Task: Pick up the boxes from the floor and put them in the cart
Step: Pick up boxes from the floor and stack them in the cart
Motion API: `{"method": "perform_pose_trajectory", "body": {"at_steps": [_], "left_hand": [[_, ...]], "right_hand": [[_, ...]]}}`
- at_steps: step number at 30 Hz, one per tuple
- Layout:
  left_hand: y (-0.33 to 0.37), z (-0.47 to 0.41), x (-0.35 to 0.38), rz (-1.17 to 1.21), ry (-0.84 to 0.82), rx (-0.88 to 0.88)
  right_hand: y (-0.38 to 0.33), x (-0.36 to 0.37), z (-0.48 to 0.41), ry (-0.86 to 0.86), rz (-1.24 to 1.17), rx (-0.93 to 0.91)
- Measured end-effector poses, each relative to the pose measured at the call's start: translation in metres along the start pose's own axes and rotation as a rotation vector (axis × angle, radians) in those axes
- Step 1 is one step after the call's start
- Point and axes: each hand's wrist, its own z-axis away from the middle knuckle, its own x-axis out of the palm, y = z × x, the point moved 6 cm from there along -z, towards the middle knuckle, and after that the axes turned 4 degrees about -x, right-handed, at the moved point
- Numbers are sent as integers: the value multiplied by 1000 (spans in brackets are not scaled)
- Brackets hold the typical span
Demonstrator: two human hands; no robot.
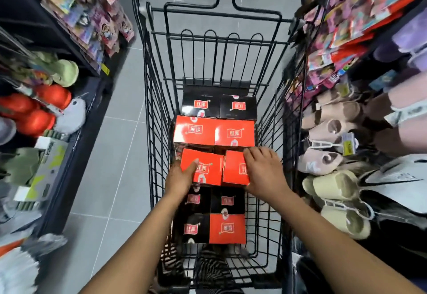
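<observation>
- Two bare forearms reach in from the near edge, down into the cart (159, 118): black wire mesh basket, thin bars in a grid, narrowing toward the far end.
- Near end of the basket: flat layer of glossy cardboard boxes, black boxes (203, 212) plus one red box (227, 228), square tops, each with a small framed logo.
- Left hand (182, 179): grip grasping the left red box (204, 166), thumb laid across its top, fingers hidden under the near-left edge. Box sits tilted, on top of the lower layer.
- Right hand (263, 170): palm flat on the right red box (234, 169), fingers spread over its top and right side; grip pressed on it. Whether fingers curl underneath, cannot tell.
- The two held boxes sit side by side, edges nearly touching, mid-basket.
- Just beyond: another red pair (215, 132), flush together, shiny tops catching light.
- Beyond that: black pair (219, 106) against the far wire panel.
- Far end: folded child-seat flap (221, 46), looped wire bars.
- Floor (115, 166): grey matte tiles, thin grout lines.
- Left shelf (76, 129): dark metal, rounded red and green foam clogs, blurred.
- Right shelf: soft plush slippers (332, 118) in beige and pink; colourful printed packs (360, 16) hung further back.
</observation>
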Motion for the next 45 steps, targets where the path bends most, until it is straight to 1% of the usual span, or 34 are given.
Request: {"method": "perform_pose_trajectory", "body": {"at_steps": [2, 4, 5, 6, 8, 9, 10, 11, 15, 20, 24, 30, 32, 33, 34, 35, 37, 38, 40, 43, 45], "left_hand": [[6, -1, 3, 68, -51, 20], [5, -6, 5, 112, -66, 48], [6, -5, 5, 120, -63, 55], [5, -5, 5, 132, -58, 71], [2, -2, 4, 124, -26, 84], [2, 0, 2, 113, -4, 85], [2, 1, -1, 104, 19, 92], [4, 4, -4, 97, 33, 93], [2, 4, -15, 93, 68, 102], [6, 7, -13, 49, 45, 70], [7, 3, -13, 82, 8, 52], [14, 14, -14, 125, -56, -65], [17, 30, -20, 156, -6, -147], [19, 43, -24, 165, 28, -157], [23, 59, -30, 152, 52, -127], [27, 79, -36, 117, 58, -70], [29, 118, -47, 13, 44, 79], [26, 135, -54, -52, 58, 151], [14, 159, -71, -193, 124, 241], [-18, 183, -100, -402, 220, 272], [-49, 198, -125, -523, 251, 236]], "right_hand": [[3, 17, 1, -39, -41, 108], [6, 34, 9, -121, -245, 255], [7, 38, 14, -123, -435, 365], [12, 46, 20, -92, -687, 525], [15, 63, 31, 18, -1206, 863], [13, 72, 34, 22, -1372, 949], [11, 77, 34, -28, -1450, 974], [9, 77, 32, -72, -1481, 950], [13, 77, 17, -40, -1421, 827], [12, 80, 11, -35, -1319, 782], [14, 80, 6, -49, -1249, 786], [7, 78, 13, -112, -1348, 895], [4, 73, 20, -110, -1354, 958], [3, 67, 26, -82, -1305, 966], [1, 58, 33, -52, -1200, 946], [-1, 50, 41, -26, -1069, 905], [-13, 35, 58, -1, -827, 765], [-25, 24, 67, 0, -742, 678], [-54, 9, 82, -26, -597, 492], [-101, -7, 99, -80, -407, 263], [-136, -17, 110, -139, -313, 141]]}}
